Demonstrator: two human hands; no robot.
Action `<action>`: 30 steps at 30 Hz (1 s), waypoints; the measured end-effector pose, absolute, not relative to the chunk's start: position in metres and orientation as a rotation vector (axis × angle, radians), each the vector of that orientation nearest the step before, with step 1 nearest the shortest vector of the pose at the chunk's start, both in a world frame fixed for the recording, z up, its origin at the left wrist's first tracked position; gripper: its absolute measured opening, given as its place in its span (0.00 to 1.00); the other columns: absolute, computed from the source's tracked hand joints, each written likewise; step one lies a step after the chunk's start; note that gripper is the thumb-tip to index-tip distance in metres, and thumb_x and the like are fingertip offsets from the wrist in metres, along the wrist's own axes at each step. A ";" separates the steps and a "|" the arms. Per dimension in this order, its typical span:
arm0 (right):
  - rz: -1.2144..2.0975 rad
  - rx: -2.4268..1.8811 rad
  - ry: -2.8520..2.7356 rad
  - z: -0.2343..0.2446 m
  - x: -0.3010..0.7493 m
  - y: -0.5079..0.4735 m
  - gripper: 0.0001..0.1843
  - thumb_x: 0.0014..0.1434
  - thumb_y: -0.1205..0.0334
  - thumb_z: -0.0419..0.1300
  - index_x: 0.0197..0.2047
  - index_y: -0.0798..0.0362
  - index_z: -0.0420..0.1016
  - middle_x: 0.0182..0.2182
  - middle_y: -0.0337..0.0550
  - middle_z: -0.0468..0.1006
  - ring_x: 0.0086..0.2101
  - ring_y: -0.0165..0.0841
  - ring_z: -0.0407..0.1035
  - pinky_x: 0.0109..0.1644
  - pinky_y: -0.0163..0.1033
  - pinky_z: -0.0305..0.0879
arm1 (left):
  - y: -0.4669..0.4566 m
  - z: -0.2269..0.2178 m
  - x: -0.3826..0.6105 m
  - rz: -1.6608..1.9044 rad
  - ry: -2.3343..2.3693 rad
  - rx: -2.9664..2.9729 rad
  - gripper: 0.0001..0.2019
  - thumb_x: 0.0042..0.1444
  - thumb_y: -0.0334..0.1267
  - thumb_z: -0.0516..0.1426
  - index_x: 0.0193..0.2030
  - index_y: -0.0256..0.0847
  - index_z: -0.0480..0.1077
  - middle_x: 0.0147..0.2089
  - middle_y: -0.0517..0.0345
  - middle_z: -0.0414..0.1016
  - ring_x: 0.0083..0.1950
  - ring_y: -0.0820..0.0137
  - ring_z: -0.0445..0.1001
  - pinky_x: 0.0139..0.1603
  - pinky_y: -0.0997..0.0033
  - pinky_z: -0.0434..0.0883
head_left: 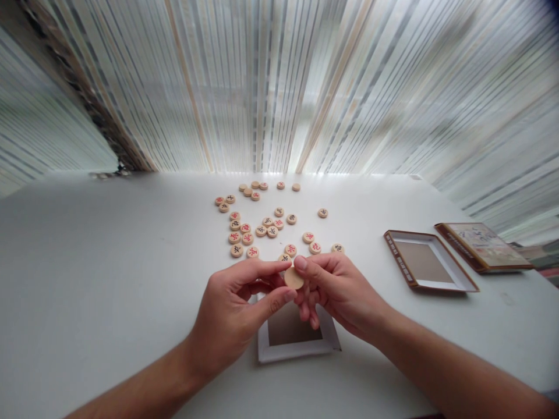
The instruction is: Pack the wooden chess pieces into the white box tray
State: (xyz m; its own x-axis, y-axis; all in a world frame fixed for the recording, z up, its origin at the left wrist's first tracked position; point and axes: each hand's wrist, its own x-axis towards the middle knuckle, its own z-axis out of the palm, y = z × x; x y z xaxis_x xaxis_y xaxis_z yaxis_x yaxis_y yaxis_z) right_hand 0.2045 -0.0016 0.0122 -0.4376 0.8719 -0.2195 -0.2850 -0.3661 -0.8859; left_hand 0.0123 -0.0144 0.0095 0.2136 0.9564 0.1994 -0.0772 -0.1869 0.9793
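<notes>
My left hand (236, 314) and my right hand (336, 291) meet above the near middle of the white table (109, 262). Together they pinch one round wooden game piece (293, 278), its blank face toward me. Left thumb and forefinger grip its left side, and the right thumb and fingers hold its right side. Beneath the hands lies a small open white box tray (292, 343) with a brown bottom. Several more wooden discs (262, 224) marked in red or black lie scattered beyond the hands.
An open brown-rimmed box half (430, 262) lies to the right, with its printed lid (483, 244) beside it at the table's right edge. Striped curtains (283, 87) hang behind the table. A dark ornamented post (78, 87) stands at the back left.
</notes>
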 end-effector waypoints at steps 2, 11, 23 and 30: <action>1.874 -0.919 -1.040 0.013 0.205 -0.002 0.26 0.56 0.42 0.77 0.27 0.58 0.81 0.19 0.41 0.80 0.16 0.27 0.72 0.18 0.27 0.71 | -0.015 0.009 0.012 1.198 0.907 1.436 0.12 0.58 0.31 0.72 0.49 0.43 0.87 0.40 0.55 0.88 0.39 0.68 0.86 0.44 0.76 0.85; 1.934 -0.869 -1.011 0.019 0.208 -0.001 0.20 0.56 0.49 0.79 0.29 0.58 0.84 0.21 0.41 0.80 0.19 0.27 0.73 0.23 0.28 0.74 | -0.015 0.011 0.012 1.203 0.935 1.459 0.12 0.58 0.32 0.71 0.49 0.42 0.87 0.41 0.54 0.88 0.40 0.67 0.87 0.44 0.74 0.85; 1.896 -0.878 -1.021 0.015 0.209 -0.002 0.20 0.45 0.60 0.85 0.37 0.57 0.83 0.25 0.39 0.84 0.21 0.28 0.75 0.25 0.30 0.75 | -0.015 0.010 0.012 1.220 0.927 1.526 0.15 0.59 0.27 0.70 0.50 0.50 0.88 0.42 0.60 0.90 0.39 0.71 0.88 0.43 0.82 0.84; 1.796 -0.989 -1.125 0.015 0.211 -0.004 0.21 0.49 0.54 0.83 0.30 0.56 0.78 0.17 0.37 0.78 0.17 0.25 0.69 0.23 0.28 0.65 | -0.019 0.007 0.011 1.164 0.892 1.647 0.14 0.61 0.27 0.69 0.52 0.47 0.87 0.46 0.56 0.90 0.42 0.68 0.88 0.47 0.74 0.86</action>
State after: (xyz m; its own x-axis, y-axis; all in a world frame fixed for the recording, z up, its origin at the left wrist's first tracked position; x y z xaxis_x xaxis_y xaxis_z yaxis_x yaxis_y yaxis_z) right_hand 0.2108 -0.0039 0.0153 -0.3914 0.8973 -0.2040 -0.2081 -0.3023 -0.9302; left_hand 0.0108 -0.0190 0.0072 0.2959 0.9063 0.3018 0.0557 -0.3318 0.9417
